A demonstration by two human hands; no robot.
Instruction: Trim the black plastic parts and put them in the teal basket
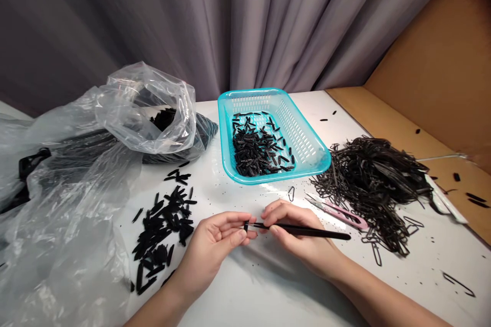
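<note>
My left hand [220, 237] pinches a small black strip [246, 225] between thumb and fingertips. My right hand [295, 230] is closed around a pair of black tweezers [314, 231], whose thin pale tip meets the strip. Both hands are just above the white table, in front of a blue plastic basket [274, 180]. Inside the basket are many short black pieces [253, 150]. A loose heap of similar black pieces [164, 225] lies to the left of my left hand. Fingers partly hide the strip, so its exact shape is unclear.
A clear plastic bag [153, 127] with black contents stands at the back left; more plastic [84, 245] spreads forward. A tangled pile of thin black loops [368, 179] lies right of the basket, beside a pink-handled cutting tool [345, 214]. Brown board [433, 61] borders the right side.
</note>
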